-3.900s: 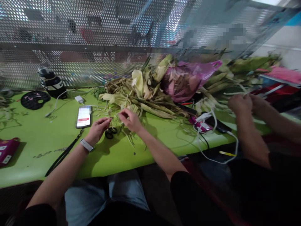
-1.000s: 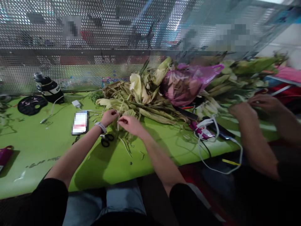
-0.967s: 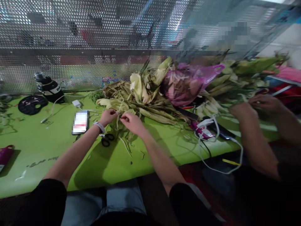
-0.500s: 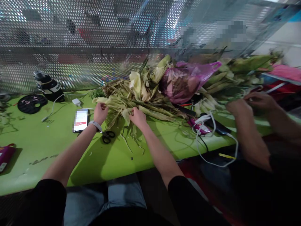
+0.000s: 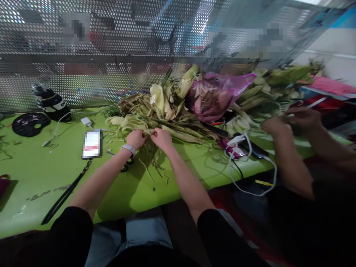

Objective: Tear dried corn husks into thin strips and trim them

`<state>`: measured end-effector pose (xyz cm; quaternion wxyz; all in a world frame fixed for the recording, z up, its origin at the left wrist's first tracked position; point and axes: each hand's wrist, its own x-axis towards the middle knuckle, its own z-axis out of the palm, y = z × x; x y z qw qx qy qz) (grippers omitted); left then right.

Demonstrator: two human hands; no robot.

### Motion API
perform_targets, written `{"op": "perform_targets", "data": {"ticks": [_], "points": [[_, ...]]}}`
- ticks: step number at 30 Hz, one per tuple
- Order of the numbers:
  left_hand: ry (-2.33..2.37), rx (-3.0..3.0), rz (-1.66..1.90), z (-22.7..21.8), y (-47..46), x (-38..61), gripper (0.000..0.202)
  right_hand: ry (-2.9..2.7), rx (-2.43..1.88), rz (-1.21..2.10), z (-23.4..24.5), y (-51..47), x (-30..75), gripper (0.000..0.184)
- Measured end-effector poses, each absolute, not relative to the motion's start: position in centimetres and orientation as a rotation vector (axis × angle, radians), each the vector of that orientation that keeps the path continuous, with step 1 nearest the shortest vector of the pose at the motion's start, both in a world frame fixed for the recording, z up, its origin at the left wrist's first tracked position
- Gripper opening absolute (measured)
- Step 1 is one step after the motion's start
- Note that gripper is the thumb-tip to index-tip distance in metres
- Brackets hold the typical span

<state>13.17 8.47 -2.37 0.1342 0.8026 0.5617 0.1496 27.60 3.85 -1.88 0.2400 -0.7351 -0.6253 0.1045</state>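
Observation:
My left hand (image 5: 136, 139) and my right hand (image 5: 162, 138) are close together at the front edge of a heap of dry corn husks (image 5: 175, 128). Thumb and fingers are pinched in both, on a pale piece of corn husk between them; its shape is mostly hidden by the fingers. Black-handled scissors (image 5: 125, 167) lie partly covered by my left forearm. Thin husk strips (image 5: 146, 170) are scattered on the green table (image 5: 116, 196) just below my hands.
A phone (image 5: 92, 144) with a strap lies left, near a bottle (image 5: 51, 102) and black mask (image 5: 31, 124). Behind stand a purple plastic bag (image 5: 208, 98) and a perforated metal panel (image 5: 111, 44). A white cable (image 5: 236, 185) loops right, beside another person's hands (image 5: 289, 122).
My left hand has moved right, from the pale husks at the heap's left end to beside my right hand. The phone's strap has come into sight. My right hand stays nearly in place.

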Motion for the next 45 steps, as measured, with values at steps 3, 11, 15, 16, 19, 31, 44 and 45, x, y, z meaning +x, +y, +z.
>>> {"op": "perform_targets", "data": {"ticks": [3,11,15,16,19,31,44,45], "points": [[1.582,2.306,0.499,-1.9,9.5,12.5,0.022,-1.713,-2.042,0.197,-1.8,3.8,27.6,0.014],[1.312,2.308,0.637,-0.5,10.8,12.0,0.024,-1.761,-1.859,0.012,-3.4,4.9,26.4,0.053],[1.363,2.306,0.644,-0.6,11.1,11.5,0.029,-1.74,-1.824,0.21,-3.7,5.6,27.5,0.035],[1.409,2.307,0.645,-0.6,11.1,11.3,0.029,-1.72,-1.813,0.244,-3.6,5.7,27.8,0.032],[1.565,2.32,0.667,-0.5,11.0,10.7,0.024,-1.693,-1.779,0.348,-3.4,5.7,28.5,0.029],[1.613,2.552,0.374,-0.8,6.0,11.6,0.036,-1.704,-1.768,0.387,-4.1,6.0,28.6,0.037],[1.689,2.49,0.323,0.3,6.7,11.6,0.035,-1.791,-1.866,0.34,-3.7,5.5,27.8,0.035],[1.678,2.491,0.35,0.3,6.7,11.5,0.035,-1.767,-1.857,0.348,-3.7,5.5,27.7,0.038]]}}
